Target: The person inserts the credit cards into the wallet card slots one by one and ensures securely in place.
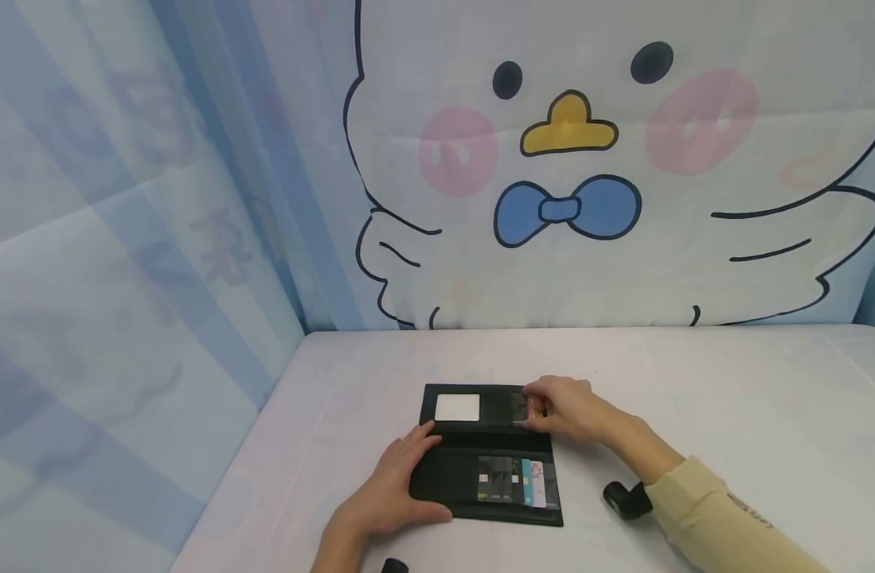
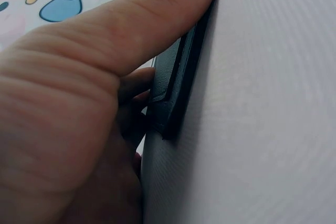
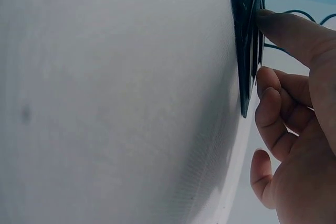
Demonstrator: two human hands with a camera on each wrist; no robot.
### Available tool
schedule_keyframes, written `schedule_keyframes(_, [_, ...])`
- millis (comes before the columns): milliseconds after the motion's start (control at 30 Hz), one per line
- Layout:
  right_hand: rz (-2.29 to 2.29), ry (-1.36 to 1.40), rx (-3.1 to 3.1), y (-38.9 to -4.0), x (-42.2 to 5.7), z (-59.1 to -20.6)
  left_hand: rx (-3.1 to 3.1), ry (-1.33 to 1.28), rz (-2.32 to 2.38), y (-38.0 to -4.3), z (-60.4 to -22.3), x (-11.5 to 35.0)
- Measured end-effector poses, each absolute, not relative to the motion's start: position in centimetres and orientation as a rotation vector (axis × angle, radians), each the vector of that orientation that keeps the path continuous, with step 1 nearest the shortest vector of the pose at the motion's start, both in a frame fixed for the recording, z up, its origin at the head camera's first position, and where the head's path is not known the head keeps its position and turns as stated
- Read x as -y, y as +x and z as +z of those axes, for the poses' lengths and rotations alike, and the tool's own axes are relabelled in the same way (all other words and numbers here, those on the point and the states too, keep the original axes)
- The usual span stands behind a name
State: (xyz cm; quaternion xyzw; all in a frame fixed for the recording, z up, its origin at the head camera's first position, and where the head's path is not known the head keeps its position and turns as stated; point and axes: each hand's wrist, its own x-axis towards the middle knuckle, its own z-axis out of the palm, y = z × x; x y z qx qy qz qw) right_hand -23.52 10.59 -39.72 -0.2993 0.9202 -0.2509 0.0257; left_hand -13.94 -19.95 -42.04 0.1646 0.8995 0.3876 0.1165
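A black card wallet (image 1: 444,471) lies unfolded on the table. Its upper flap bears a white card (image 1: 457,407) on the left; several cards (image 1: 500,479) stand in the right part of the lower flap. My left hand (image 1: 390,487) rests along the wallet's left end, fingers extended to the fold and thumb at the bottom edge. At the upper flap's right end, my right hand (image 1: 573,410) pinches a card with a reddish part (image 1: 531,408), partly hidden by the fingers. In the right wrist view, the thumb touches the wallet (image 3: 245,51) and the other fingers are bent.
The white cloth-covered table (image 1: 731,398) ends at a printed curtain (image 1: 430,278) behind and another curtain (image 1: 122,318) on the left. A small black object (image 1: 626,500) lies by the right sleeve. Another dark object (image 1: 395,566) shows at the bottom edge.
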Motion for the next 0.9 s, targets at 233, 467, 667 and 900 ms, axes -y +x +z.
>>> schedule_keyframes(233, [-0.782,-0.864,-2.857,-23.3,-10.9,-39.7,-2.631,0.455,1.136,-13.9,-42.0,19.7])
schedule_keyframes(467, [-0.791,-0.842,-2.874,-22.9,-11.8,-39.2,-2.639,0.477,1.137,-13.9,-41.9,20.0])
schedule_keyframes(667, [-0.831,-0.887,-2.882,-21.9,-13.5,-38.8,-2.639,0.498,1.137,-13.9,-42.0,20.2])
schedule_keyframes(900, [-0.896,-0.93,-2.893,-20.1,-16.1,-38.5,-2.632,0.534,1.143,-13.8,-42.1,20.3])
